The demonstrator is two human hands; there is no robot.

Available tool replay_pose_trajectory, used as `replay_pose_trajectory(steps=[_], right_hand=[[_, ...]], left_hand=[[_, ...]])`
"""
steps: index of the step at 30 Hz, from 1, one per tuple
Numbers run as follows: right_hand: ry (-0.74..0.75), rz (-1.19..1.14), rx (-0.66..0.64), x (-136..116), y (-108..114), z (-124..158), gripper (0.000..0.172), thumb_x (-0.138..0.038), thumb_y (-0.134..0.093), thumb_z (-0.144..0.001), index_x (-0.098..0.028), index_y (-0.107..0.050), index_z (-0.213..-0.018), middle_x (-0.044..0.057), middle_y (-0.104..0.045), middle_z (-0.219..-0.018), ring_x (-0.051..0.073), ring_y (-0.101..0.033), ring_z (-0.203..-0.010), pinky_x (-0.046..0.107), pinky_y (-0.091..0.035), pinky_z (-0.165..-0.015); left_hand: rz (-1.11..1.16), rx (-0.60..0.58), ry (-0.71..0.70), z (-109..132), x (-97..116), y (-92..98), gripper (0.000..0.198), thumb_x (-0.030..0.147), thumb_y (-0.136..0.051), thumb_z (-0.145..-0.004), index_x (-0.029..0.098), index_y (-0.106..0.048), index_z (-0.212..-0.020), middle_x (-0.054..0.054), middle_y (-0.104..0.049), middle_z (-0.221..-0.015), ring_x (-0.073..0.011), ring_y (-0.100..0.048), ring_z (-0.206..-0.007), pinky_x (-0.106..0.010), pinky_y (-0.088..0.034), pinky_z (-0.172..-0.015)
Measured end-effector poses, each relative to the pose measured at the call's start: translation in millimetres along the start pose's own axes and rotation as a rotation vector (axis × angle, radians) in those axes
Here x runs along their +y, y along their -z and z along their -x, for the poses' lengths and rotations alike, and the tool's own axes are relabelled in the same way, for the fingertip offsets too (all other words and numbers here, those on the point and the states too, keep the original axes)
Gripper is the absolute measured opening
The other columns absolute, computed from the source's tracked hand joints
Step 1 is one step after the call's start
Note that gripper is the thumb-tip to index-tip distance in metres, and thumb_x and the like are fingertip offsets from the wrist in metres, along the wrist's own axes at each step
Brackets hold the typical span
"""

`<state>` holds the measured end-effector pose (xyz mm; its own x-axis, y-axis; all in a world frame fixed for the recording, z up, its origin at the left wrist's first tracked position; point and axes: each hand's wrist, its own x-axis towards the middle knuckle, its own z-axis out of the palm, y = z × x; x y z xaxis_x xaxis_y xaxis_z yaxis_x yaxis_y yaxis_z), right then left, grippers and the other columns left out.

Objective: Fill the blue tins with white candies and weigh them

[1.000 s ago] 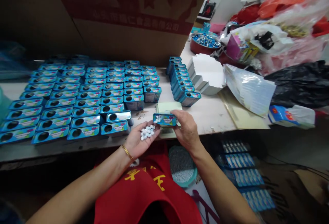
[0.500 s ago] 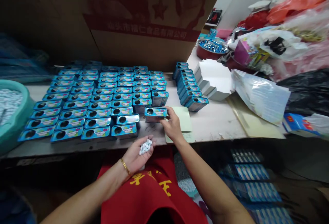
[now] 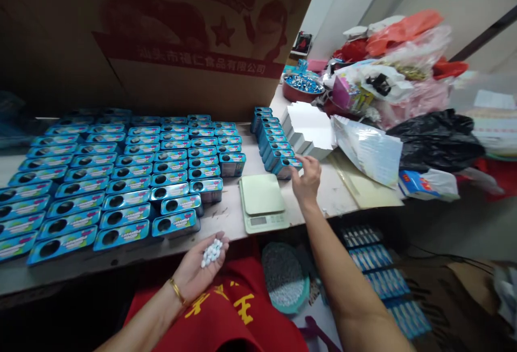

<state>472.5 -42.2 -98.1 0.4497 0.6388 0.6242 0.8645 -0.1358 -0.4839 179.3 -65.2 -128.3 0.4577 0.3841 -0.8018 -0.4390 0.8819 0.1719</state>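
Note:
My left hand (image 3: 205,257) is palm up and cupped round a small heap of white and pale blue candies (image 3: 212,253), just off the table's front edge. Over on the right, my right hand (image 3: 308,178) grips the end of a blue candy tin (image 3: 287,167), the nearest one in a short row. Between the hands lies a pale green kitchen scale (image 3: 264,195) with nothing on its plate. A large group of similar tins (image 3: 173,223), with dark round openings on top, stands on the left; the closest tin to the scale is in its right column (image 3: 205,189).
Behind the tins rises a big cardboard box (image 3: 194,82). White cartons (image 3: 309,128), a bowl of blue wrapped pieces (image 3: 302,87) and heaped plastic bags (image 3: 388,71) occupy the right side. Below the table edge is a green basin (image 3: 285,282) of candies.
My right hand has let go of a tin left of the scale and moved right to the end tin of the short row. My left hand still cups the candies. The view has turned right.

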Motion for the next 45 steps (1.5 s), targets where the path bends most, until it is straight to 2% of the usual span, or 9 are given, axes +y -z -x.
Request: replay_pose_trajectory(steps=[4, 9, 15, 21, 27, 29, 33, 38, 45], right_hand=[[0.09, 0.172, -0.227, 51.4, -4.6, -18.2, 0.03, -0.017, -0.054, -0.07, -0.02, -0.055, -0.1, 0.01, -0.048, -0.114, 0.026, -0.043, -0.105, 0.044, -0.034, -0.088], [0.121, 0.036, -0.237, 60.6, 3.6, -16.2, 0.023, -0.016, -0.052, -0.069, -0.018, -0.053, -0.093, 0.007, -0.054, -0.092, 0.021, -0.05, -0.089, 0.036, -0.041, -0.079], [0.108, -0.12, -0.177, 15.0, 52.6, -3.4, 0.024, -0.022, -0.055, -0.073, -0.021, -0.051, -0.096, 0.005, -0.052, -0.098, 0.019, -0.05, -0.093, 0.033, -0.042, -0.079], [0.238, -0.229, -0.425, -31.1, 38.3, 17.8, 0.026, -0.02, -0.055, -0.075, -0.021, -0.053, -0.1, 0.005, -0.054, -0.101, 0.019, -0.05, -0.097, 0.035, -0.043, -0.084], [0.208, -0.171, -0.354, -50.4, 56.1, 46.7, 0.035, -0.024, -0.053, -0.078, -0.023, -0.05, -0.112, 0.007, -0.05, -0.111, 0.021, -0.045, -0.104, 0.039, -0.039, -0.092], [0.239, -0.206, -0.458, -69.1, 64.9, 69.3, 0.03, -0.023, -0.05, -0.08, -0.021, -0.051, -0.11, 0.007, -0.051, -0.108, 0.019, -0.046, -0.101, 0.036, -0.041, -0.089], [0.421, -0.203, -0.893, -104.1, 64.5, 118.2, 0.026, -0.022, -0.048, -0.081, -0.017, -0.051, -0.107, 0.008, -0.054, -0.096, 0.018, -0.048, -0.09, 0.033, -0.045, -0.08], [0.347, -0.233, -0.994, -100.3, 53.2, 138.8, 0.03, -0.021, -0.05, -0.08, -0.017, -0.047, -0.109, 0.006, -0.052, -0.095, 0.016, -0.046, -0.09, 0.03, -0.043, -0.079], [0.333, -0.199, -0.985, -93.7, 49.0, 140.2, 0.025, -0.021, -0.052, -0.078, -0.017, -0.048, -0.103, 0.005, -0.051, -0.093, 0.016, -0.046, -0.087, 0.028, -0.044, -0.076]], left_hand=[[-0.017, -0.007, 0.006, 0.7, -6.1, -5.5, 0.018, 0.009, -0.051, -0.076, 0.008, -0.054, -0.094, -0.011, -0.062, -0.079, -0.015, -0.063, -0.065, -0.022, -0.052, -0.053], [-0.019, -0.004, -0.002, 4.6, -9.0, -4.3, 0.019, 0.008, -0.05, -0.076, 0.008, -0.053, -0.094, -0.011, -0.062, -0.076, -0.0144, -0.062, -0.063, -0.021, -0.051, -0.05], [-0.018, -0.014, 0.019, 3.4, -14.5, -4.4, 0.018, 0.008, -0.05, -0.075, 0.008, -0.054, -0.093, -0.012, -0.063, -0.078, -0.0146, -0.062, -0.064, -0.021, -0.052, -0.053], [-0.05, -0.125, 0.079, 8.4, -20.6, -16.1, 0.022, 0.008, -0.051, -0.075, 0.006, -0.055, -0.097, -0.014, -0.065, -0.087, -0.0185, -0.064, -0.076, -0.027, -0.053, -0.066], [-0.075, -0.172, 0.08, 13.6, -18.5, -15.5, 0.027, 0.006, -0.05, -0.074, 0.006, -0.057, -0.1, -0.016, -0.063, -0.099, -0.0218, -0.06, -0.091, -0.032, -0.049, -0.08], [-0.08, -0.199, 0.076, 12.0, -20.4, -15.1, 0.025, 0.006, -0.05, -0.074, 0.006, -0.058, -0.098, -0.016, -0.063, -0.099, -0.0221, -0.06, -0.092, -0.033, -0.049, -0.081], [-0.086, -0.239, 0.098, 8.0, -27.6, -13.6, 0.016, 0.005, -0.047, -0.075, 0.007, -0.061, -0.081, -0.009, -0.066, -0.076, -0.0157, -0.063, -0.07, -0.027, -0.051, -0.065], [-0.138, -0.174, 0.133, 5.5, -32.5, -8.9, 0.016, 0.005, -0.046, -0.075, 0.006, -0.062, -0.078, -0.009, -0.065, -0.07, -0.015, -0.062, -0.065, -0.027, -0.051, -0.063], [-0.143, -0.174, 0.136, 3.0, -31.3, -6.6, 0.016, 0.008, -0.046, -0.077, 0.006, -0.061, -0.08, -0.01, -0.065, -0.073, -0.016, -0.062, -0.069, -0.031, -0.051, -0.07]])
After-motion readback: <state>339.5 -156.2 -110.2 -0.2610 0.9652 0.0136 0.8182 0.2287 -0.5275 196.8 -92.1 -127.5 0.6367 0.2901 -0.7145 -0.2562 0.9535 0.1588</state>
